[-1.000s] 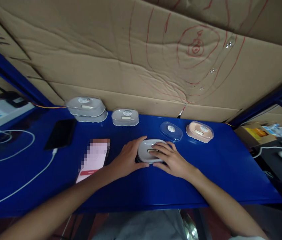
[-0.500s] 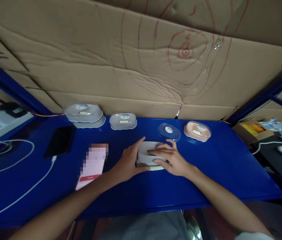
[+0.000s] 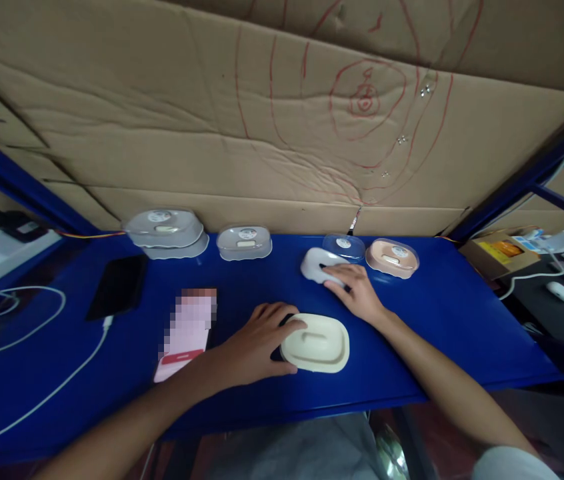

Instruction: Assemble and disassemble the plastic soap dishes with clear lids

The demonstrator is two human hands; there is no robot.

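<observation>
On the blue table in front of me lies a cream oval tray (image 3: pixel 326 345), with a raised rim and a short bar in its middle. My left hand (image 3: pixel 272 337) grips its left end, thumb at the near edge and fingers over the far rim. Farther back, my right hand (image 3: pixel 357 290) grasps a light grey oval shell (image 3: pixel 316 265), which looks tilted. Just behind that shell, a clear oval lid (image 3: pixel 347 247) with a round sticker rests on the table. To its right stands a peach oval box (image 3: pixel 392 260) under a clear cover.
Grey lidded oval boxes (image 3: pixel 245 243) and a stacked pair (image 3: pixel 167 230) line the cardboard wall (image 3: pixel 162 160). At left are a pink-screened phone (image 3: pixel 189 333), a dark phone (image 3: pixel 116 287) and a white cable (image 3: pixel 85 373). A white mouse (image 3: pixel 562 292) is at far right.
My right hand has lifted the grey shell off the cream tray and carried it back towards the clear lid, which now sits farther back. My left hand stays at the tray.
</observation>
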